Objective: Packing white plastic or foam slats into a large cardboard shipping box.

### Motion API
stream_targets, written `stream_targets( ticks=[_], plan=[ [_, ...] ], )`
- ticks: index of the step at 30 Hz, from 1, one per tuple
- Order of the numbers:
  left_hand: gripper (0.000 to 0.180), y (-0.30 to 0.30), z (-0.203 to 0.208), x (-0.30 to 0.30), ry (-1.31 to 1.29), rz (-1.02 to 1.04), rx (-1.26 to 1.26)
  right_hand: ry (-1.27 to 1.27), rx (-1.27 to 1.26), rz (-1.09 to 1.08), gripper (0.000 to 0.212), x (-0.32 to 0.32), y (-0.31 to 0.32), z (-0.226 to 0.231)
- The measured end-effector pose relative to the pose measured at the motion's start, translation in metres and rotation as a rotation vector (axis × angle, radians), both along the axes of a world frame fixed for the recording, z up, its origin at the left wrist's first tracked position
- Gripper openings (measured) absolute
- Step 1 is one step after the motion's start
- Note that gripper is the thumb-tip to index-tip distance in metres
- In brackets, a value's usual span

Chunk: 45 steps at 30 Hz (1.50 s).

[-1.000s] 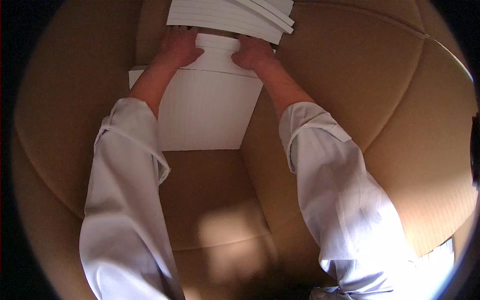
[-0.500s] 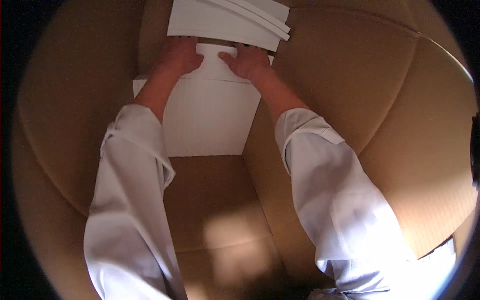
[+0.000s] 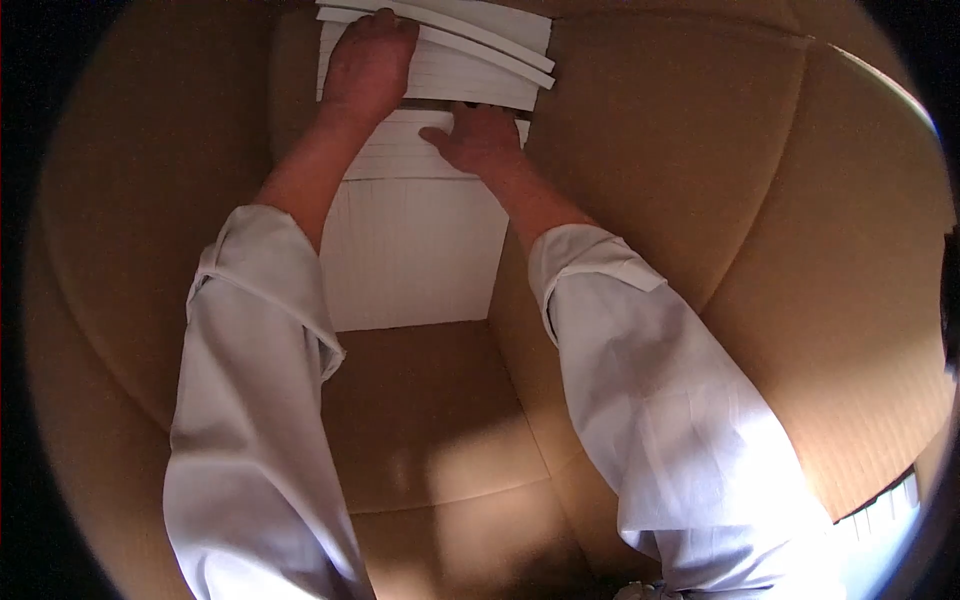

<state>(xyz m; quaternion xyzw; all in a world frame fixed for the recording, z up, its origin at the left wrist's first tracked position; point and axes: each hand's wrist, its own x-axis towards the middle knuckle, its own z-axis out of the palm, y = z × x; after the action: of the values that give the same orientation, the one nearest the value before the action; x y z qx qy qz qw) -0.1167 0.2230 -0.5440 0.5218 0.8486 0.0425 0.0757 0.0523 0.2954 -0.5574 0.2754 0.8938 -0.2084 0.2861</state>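
Deep inside a large brown cardboard box (image 3: 430, 400), a white box-shaped block (image 3: 420, 250) with a lined surface stands at the far end. Behind it is a white panel (image 3: 480, 75), with two narrow white strips (image 3: 490, 50) lying across it. My left hand (image 3: 372, 68) is closed at the left part of the strips, its fingertips curled over them. On the white block's top face rests my right hand (image 3: 482, 138), thumb stretched out to the left. Its fingertips reach the dark gap between block and panel and are partly hidden there.
Tall brown cardboard walls (image 3: 660, 130) rise on both sides, creased along fold lines. Sunlight falls on the box floor near me. A bright, pale ribbed thing (image 3: 880, 515) shows past the wall's edge at lower right.
My left hand has left the back edge of the white block and moved up to the strips, closing there. My right hand stays at the block's back edge. The view has shifted slightly.
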Motion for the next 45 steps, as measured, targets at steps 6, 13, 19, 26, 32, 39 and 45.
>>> stream_targets(
  ticks=[6,13,19,26,32,39,45],
  plan=[
    [0.04,-0.006,-0.004,0.0,0.127,-0.051,0.223,-0.153,-0.121,-0.044,0.078,-0.005,0.002,0.001],
    [0.019,0.005,0.006,-0.001,-0.06,0.05,0.077,-0.185,-0.057,-0.031,0.078,-0.003,-0.002,-0.006],
    [0.016,-0.006,-0.011,-0.003,0.047,0.024,0.194,-0.189,-0.041,-0.024,0.077,-0.006,-0.003,-0.001],
    [0.017,-0.008,-0.005,-0.014,0.096,-0.007,0.088,-0.143,-0.058,-0.035,0.075,-0.004,-0.004,0.0],
    [0.035,-0.042,0.022,-0.024,-0.144,-0.073,-0.155,-0.111,-0.033,-0.021,0.076,0.003,0.003,-0.007],
    [0.033,-0.106,0.03,-0.005,-0.212,0.115,-0.046,0.009,0.019,0.007,0.078,0.007,-0.005,-0.015],
    [0.038,-0.123,0.02,-0.002,-0.155,0.062,-0.12,0.057,0.127,0.046,0.08,0.009,-0.006,-0.016]
  ],
)
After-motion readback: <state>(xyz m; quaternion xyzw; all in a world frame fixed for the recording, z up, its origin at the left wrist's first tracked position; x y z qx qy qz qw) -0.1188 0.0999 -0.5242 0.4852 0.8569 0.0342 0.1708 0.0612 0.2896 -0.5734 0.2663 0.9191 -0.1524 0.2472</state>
